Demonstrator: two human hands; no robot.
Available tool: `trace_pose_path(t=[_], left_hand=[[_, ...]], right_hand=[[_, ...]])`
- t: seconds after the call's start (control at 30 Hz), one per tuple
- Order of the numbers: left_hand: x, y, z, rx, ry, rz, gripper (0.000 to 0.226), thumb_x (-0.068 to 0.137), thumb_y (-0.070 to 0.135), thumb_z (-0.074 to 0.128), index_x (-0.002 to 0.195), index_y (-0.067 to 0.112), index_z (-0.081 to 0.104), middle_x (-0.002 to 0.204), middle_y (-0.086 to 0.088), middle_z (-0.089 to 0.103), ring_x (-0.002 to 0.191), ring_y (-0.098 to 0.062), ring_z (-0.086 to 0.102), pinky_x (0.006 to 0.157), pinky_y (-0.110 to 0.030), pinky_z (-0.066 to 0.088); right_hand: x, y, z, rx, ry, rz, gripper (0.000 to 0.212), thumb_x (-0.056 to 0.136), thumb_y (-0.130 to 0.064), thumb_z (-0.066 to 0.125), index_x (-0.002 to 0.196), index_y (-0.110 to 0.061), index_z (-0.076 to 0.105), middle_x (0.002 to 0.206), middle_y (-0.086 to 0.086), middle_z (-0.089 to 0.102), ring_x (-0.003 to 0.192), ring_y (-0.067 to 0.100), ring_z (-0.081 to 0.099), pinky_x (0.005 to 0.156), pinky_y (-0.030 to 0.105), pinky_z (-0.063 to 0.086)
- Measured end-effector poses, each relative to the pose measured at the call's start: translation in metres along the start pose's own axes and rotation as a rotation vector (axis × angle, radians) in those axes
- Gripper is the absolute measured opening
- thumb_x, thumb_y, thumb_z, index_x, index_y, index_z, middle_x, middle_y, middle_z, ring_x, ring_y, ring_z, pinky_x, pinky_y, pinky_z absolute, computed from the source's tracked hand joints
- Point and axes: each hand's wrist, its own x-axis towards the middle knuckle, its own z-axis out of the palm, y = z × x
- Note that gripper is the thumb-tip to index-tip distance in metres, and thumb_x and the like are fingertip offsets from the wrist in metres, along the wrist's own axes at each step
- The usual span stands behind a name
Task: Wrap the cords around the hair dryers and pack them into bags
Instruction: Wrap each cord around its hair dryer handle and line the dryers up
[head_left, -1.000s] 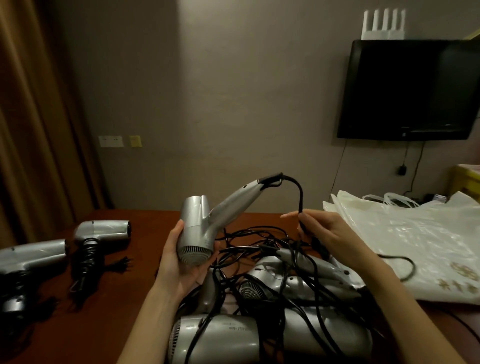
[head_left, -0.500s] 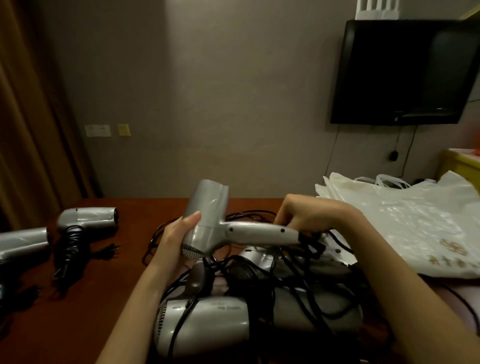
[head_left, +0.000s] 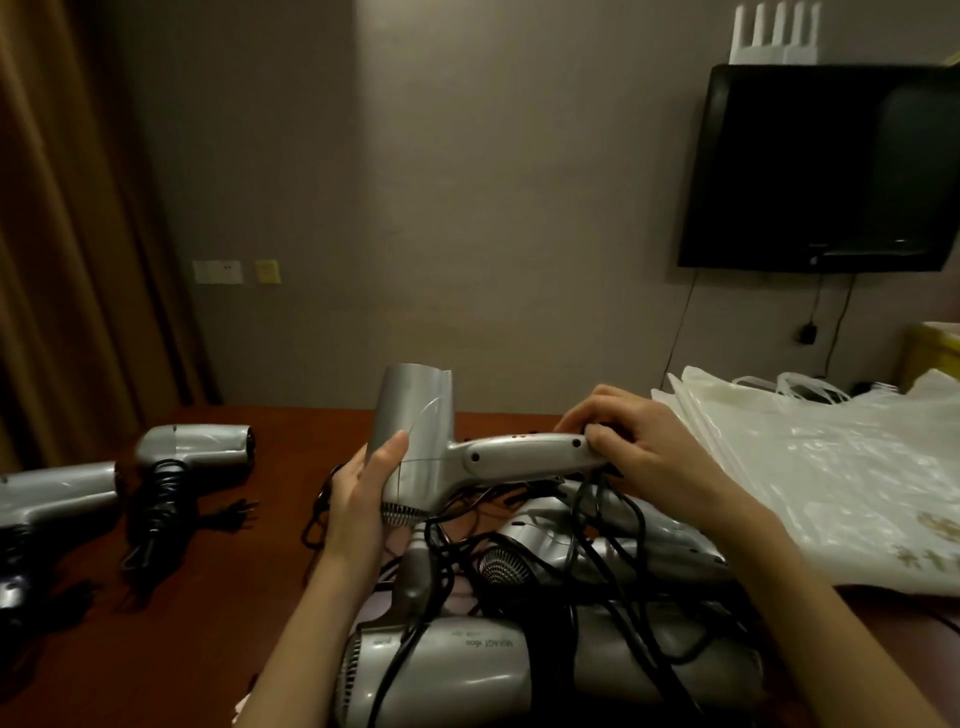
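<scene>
Silver hair dryer (head_left: 415, 441) held above the worktop (head_left: 208, 571), left hand (head_left: 363, 483) gripping its barrel, right hand (head_left: 639, 447) pinching the cord (head_left: 597, 499) at the handle's end; winding could snag the tangled pile (head_left: 545, 597) below and drag other dryers.

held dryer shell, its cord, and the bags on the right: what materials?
Held hair dryer: looks like silver-painted or metallised plastic with a satin sheen, moulded seams and screw recesses on the handle. Cord: black, flexible, likely rubber or PVC jacket, matte. Bags: thin translucent whitish plastic film, glossy and crinkled.
</scene>
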Motion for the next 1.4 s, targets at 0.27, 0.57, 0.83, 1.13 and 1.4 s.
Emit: trace_pose_path(t=[0.27,0.57,0.83,1.13,1.4], left_hand=[[0.001,-0.001,-0.001,-0.001,0.091,0.038,0.07,0.059,0.058,0.068,0.109,0.011,0.066,0.082,-0.004,0.074,0.073,-0.019,0.07,0.059,-0.029,0.052],[0.003,-0.005,-0.005,-0.134,0.238,0.023,0.075,0.056,0.058,0.07,0.116,0.012,0.064,0.094,-0.009,0.073,0.08,-0.021,0.07,0.065,-0.033,0.054],[0.002,-0.005,-0.005,-0.195,0.233,-0.003,0.066,0.075,0.047,0.071,0.125,0.006,0.059,0.099,-0.012,0.071,0.078,-0.019,0.068,0.061,-0.029,0.056],[0.001,-0.006,-0.009,-0.281,0.043,-0.052,0.07,0.068,0.056,0.07,0.122,0.012,0.062,0.101,-0.011,0.071,0.083,-0.019,0.068,0.068,-0.03,0.057],[-0.001,-0.002,-0.009,-0.157,-0.12,-0.104,0.079,0.05,0.06,0.08,0.111,0.011,0.066,0.094,-0.013,0.071,0.077,-0.022,0.067,0.066,-0.033,0.054]], right_hand=[[0.004,0.002,0.02,-0.081,0.343,-0.196,0.017,0.084,-0.004,0.07,0.099,-0.01,0.065,0.084,-0.004,0.066,0.072,0.002,0.064,0.07,0.008,0.052],[0.008,-0.005,0.038,0.278,0.333,-0.1,0.015,0.097,-0.004,0.051,0.107,-0.011,0.059,0.085,-0.009,0.067,0.05,0.005,0.054,0.049,0.014,0.043],[0.013,-0.002,0.018,1.078,0.027,0.386,0.023,0.077,-0.01,0.062,0.098,-0.01,0.071,0.079,0.005,0.071,0.056,0.009,0.061,0.054,0.016,0.052],[0.01,0.0,0.006,0.788,-0.363,0.546,0.033,0.074,-0.04,0.065,0.08,-0.007,0.065,0.064,0.005,0.064,0.05,0.011,0.056,0.049,0.017,0.048],[0.004,0.009,-0.019,0.293,-0.427,0.462,0.043,0.061,-0.054,0.068,0.077,-0.013,0.066,0.05,-0.006,0.045,0.043,0.008,0.032,0.043,0.019,0.026]])
